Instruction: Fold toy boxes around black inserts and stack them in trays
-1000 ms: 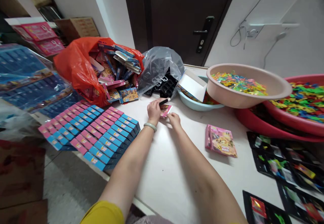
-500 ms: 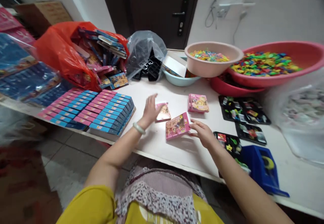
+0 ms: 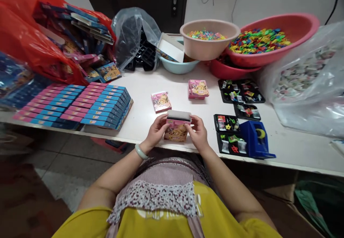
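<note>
A pink printed box (image 3: 176, 131) stands near the table's front edge, its grey-white top flap raised and a dark gap showing beneath it. My left hand (image 3: 157, 132) grips its left side, and my right hand (image 3: 197, 133) holds the right side, thumbs on the front face. Just behind and to the left lies a flat pink box (image 3: 161, 101). Further back, a small stack of pink boxes (image 3: 198, 89) sits on the white table (image 3: 139, 87). Black trays with small colourful pieces (image 3: 227, 123) are to the right of my right hand.
Rows of pink and blue boxes (image 3: 94, 105) stand at the left, by a red bag (image 3: 24, 26). At the back are a light pink basin (image 3: 209, 48), a blue basin (image 3: 178, 67) and a large pink basin (image 3: 279, 51). A blue tape dispenser (image 3: 252, 141) sits front right.
My left hand has moved from beside the flat pink box to the other box. That box is now upright between both hands, nearer my body. The view has shifted.
</note>
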